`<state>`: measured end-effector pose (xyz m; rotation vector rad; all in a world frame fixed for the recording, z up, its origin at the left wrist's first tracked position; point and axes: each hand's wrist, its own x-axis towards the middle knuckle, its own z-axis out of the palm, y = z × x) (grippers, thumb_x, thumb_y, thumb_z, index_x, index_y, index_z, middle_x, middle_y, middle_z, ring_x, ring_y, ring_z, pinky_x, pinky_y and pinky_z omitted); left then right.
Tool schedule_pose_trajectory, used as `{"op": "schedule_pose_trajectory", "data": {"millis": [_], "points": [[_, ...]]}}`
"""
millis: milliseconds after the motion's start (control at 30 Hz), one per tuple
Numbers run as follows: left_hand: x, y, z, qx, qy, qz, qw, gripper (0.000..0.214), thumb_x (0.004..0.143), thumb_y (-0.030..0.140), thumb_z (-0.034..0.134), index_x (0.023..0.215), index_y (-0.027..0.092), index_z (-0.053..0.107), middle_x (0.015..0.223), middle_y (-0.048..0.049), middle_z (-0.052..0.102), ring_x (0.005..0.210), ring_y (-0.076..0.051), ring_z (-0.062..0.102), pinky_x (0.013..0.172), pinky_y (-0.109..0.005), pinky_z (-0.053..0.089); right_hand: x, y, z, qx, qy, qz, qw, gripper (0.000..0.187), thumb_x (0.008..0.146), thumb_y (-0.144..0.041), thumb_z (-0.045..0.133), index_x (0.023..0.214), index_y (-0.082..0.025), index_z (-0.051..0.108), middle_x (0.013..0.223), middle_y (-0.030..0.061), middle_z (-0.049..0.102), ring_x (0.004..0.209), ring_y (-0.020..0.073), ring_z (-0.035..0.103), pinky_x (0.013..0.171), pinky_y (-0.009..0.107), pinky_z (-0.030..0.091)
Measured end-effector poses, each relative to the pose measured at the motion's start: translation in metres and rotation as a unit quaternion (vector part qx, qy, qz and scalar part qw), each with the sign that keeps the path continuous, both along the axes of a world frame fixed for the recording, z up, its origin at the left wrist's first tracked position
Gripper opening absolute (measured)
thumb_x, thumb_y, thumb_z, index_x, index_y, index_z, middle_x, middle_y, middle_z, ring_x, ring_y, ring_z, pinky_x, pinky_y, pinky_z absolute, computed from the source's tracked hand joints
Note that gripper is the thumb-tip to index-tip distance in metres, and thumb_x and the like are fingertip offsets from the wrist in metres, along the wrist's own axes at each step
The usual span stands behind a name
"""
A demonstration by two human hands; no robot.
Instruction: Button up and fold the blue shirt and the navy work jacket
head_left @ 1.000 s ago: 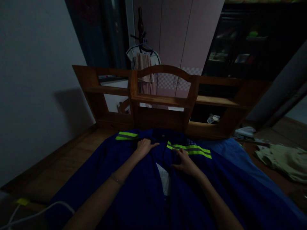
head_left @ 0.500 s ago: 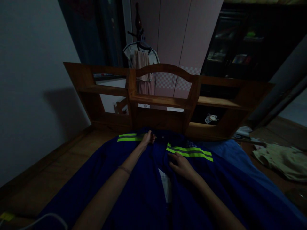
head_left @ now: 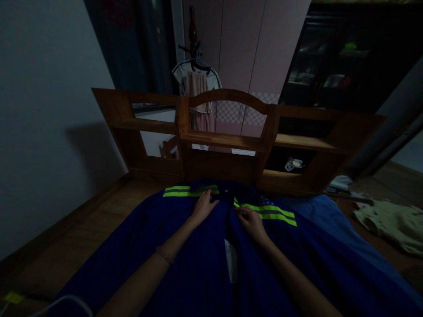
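Note:
A dark blue work jacket [head_left: 194,255] with yellow-green reflective stripes lies spread out, its collar toward the wooden headboard. My left hand [head_left: 203,208] rests on the chest stripe at the left of the front opening, fingers stretched out and thumb apart. On the other side, my right hand [head_left: 251,223] is closed, thumb and fingers pinched on the jacket's front edge beside the stripe. Between the two front edges a pale patch [head_left: 231,260] shows. Small light lettering sits above the right stripe. Dim light hides the finer folds.
Behind the jacket stands a wooden headboard [head_left: 228,143] with open shelves. A blue sheet [head_left: 307,207] shows at the right, and a pale crumpled cloth [head_left: 390,222] lies beyond it. Clothes [head_left: 198,83] hang on a rack behind. A white cable [head_left: 71,299] curves at lower left.
My left hand has gone from a closed grip near the collar to lying open on the left stripe. My right hand's fingers have closed on the right front edge.

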<state>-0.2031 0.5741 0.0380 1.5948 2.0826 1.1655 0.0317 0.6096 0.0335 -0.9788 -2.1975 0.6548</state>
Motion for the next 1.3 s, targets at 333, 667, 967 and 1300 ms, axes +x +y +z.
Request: {"op": "schedule_pose_trajectory", "data": {"millis": [333,667,967,1300], "points": [[0.003,0.028,0.013,-0.060,-0.043,-0.044,0.996,0.023,0.089,0.032,0.057,0.101,0.013,0.061,0.103,-0.0060,0.064,0.091,-0.018,0.062,0.081,-0.039,0.052,0.007,0.009,0.012,-0.050,0.128,0.015,0.990,0.034,0.089,-0.041,0.049,0.106,-0.020,0.071,0.094,0.0061,0.069,0.079,0.0185,0.064,0.069,0.029,0.051],[0.062,-0.010,0.008,0.061,-0.206,-0.123,0.969,0.006,0.081,0.021,0.060,0.084,0.017,0.062,0.081,-0.0040,0.070,0.077,-0.016,0.068,0.071,-0.026,0.054,0.009,-0.013,0.034,-0.051,0.163,0.065,0.983,0.030,0.088,-0.041,0.055,0.103,-0.021,0.072,0.094,0.0063,0.068,0.070,0.0157,0.063,0.059,0.025,0.050],[0.068,-0.022,-0.001,0.117,-0.261,-0.123,0.950,0.010,0.075,0.016,0.061,0.085,0.016,0.064,0.085,-0.0046,0.070,0.082,-0.017,0.068,0.078,-0.028,0.053,0.005,-0.021,0.033,-0.003,0.132,0.083,0.988,0.021,0.086,-0.028,0.056,0.098,-0.024,0.073,0.093,0.0050,0.069,0.086,0.0196,0.064,0.076,0.030,0.049],[0.065,-0.027,0.003,0.116,-0.275,-0.149,0.943,0.013,0.075,0.024,0.064,0.085,0.017,0.068,0.086,-0.0049,0.071,0.083,-0.018,0.068,0.081,-0.029,0.052,0.003,-0.024,0.030,0.011,0.126,0.036,0.991,0.016,0.087,-0.027,0.054,0.092,-0.022,0.068,0.085,0.0026,0.069,0.069,0.0163,0.062,0.065,0.026,0.046]]}}
